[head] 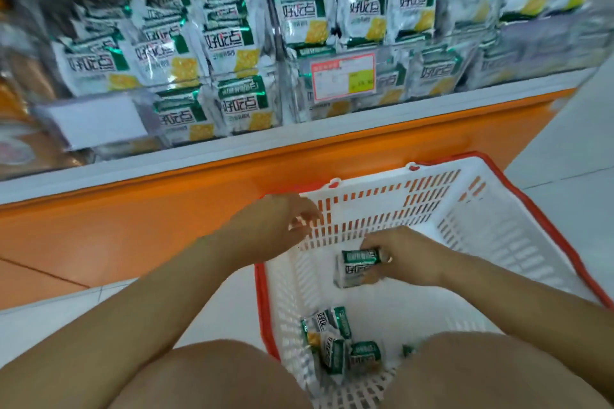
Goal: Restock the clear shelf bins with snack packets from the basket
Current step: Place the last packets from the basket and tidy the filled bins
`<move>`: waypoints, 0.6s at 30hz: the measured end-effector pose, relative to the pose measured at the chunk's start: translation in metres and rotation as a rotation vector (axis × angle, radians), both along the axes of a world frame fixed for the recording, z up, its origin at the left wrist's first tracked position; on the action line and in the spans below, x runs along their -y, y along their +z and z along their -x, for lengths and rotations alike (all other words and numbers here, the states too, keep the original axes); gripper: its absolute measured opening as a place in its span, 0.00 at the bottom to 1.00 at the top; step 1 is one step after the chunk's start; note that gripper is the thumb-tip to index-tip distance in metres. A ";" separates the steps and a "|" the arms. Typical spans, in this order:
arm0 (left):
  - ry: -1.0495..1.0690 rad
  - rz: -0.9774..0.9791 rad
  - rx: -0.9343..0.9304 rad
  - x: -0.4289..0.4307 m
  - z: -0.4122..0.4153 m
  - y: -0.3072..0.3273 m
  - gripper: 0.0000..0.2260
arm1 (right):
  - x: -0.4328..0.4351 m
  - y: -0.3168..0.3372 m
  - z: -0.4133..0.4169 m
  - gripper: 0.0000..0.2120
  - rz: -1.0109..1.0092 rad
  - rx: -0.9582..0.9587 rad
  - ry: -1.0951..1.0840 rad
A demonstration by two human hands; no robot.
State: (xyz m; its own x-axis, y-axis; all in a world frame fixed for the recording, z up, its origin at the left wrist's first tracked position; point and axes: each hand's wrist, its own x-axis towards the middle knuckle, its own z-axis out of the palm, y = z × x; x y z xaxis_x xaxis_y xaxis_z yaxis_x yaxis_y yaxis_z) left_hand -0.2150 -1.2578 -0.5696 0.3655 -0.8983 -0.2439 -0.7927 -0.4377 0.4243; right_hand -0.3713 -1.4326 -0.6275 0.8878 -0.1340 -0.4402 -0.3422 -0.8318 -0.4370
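Packets (358, 267): a small stack of green-and-white ones, low in the middle of the basket, and you've got them.
Right hand (405, 259): fingers and thumb curled round that stack, pinching it from the side. A narrow, firm hold, just off the basket floor or resting on it; I can't tell which.
Left hand (269, 226): up at the far left corner of the basket, fingers loosely curled, nothing in it that I can see. It may be brushing the rim; too blurred to call.
Pile (335, 342): a handful more of the same snack lying loose at the near end, between your knees (216, 375). One more peeks out by the right knee.
Basket (498, 196): white with a red rim, on the floor hard against the orange shelf base (133, 209). Mostly bare plastic showing now.
Bins (292, 90): clear ones up on the shelf, packed with this snack, stood in rows. The one behind the price tag (344, 76) looks full to the front.
Progress: well along, I'd say. The bins are heavily stocked and the basket is nearly empty.
Left to do: lift this stack up into a bin with room, then clear the pile. Two or three more grabs, at a guess.
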 end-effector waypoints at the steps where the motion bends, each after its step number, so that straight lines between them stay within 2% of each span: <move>1: -0.005 0.012 -0.020 0.003 0.002 0.017 0.14 | 0.000 0.022 -0.001 0.09 0.004 0.056 0.006; 3: -0.019 0.006 -0.051 0.009 0.005 0.049 0.18 | 0.000 0.064 0.000 0.12 0.024 0.156 -0.003; 6: -0.018 0.041 -0.070 0.016 0.015 0.093 0.23 | -0.002 0.124 0.004 0.11 0.015 0.308 -0.044; 10: 0.055 0.214 0.025 0.021 0.033 0.137 0.17 | -0.005 0.190 0.013 0.17 0.003 0.499 -0.188; 13: 0.172 0.377 0.022 0.023 0.042 0.152 0.10 | -0.009 0.218 0.011 0.21 -0.019 0.720 -0.290; 17: 0.296 0.551 -0.059 0.030 0.051 0.156 0.09 | -0.010 0.227 -0.003 0.15 -0.003 0.835 -0.333; 18: 0.336 0.591 -0.073 0.032 0.050 0.156 0.12 | -0.009 0.228 -0.008 0.13 -0.001 0.848 -0.322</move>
